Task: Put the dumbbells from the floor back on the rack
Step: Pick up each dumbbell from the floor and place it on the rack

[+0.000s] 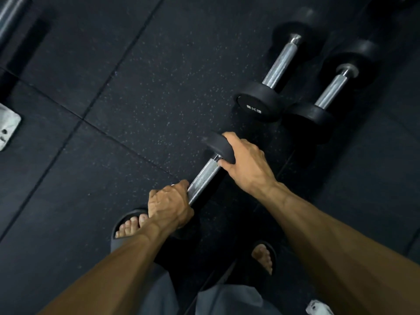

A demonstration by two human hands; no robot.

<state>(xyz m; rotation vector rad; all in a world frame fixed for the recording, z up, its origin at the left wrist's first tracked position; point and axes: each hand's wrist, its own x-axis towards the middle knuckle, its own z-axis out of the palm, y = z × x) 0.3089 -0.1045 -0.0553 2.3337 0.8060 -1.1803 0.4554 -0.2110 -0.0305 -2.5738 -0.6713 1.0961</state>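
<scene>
Left hand (169, 206) wrapped round the near end of a knurled steel handle (203, 178), fingers curled under the bar close to the near head (186, 230); right hand (244, 162) cupped over the far rubber head (219, 147), thumb tucked where bar meets head; both hands closed on the one dumbbell, low over the dark rubber floor (136, 110), in front of two sandalled feet; whether lifted or resting, not clear from here.

Beyond the right hand, two more dumbbells (280, 71) lying side by side on the floor, nearly touching, untouched; marking on the nearer end face too blurred to trust. No rack plainly in view; only a metal bar (11, 17) far out past the left hand.

Probably heavy and wholly rigid, weight massed at both ends, so prone to tipping if held off-centre; knurling ought to give a sure grip, smooth rubber heads a poorer one. Best taken mid-handle, or with a hand under a head as support; toes exposed below, so a slip would hurt.
</scene>
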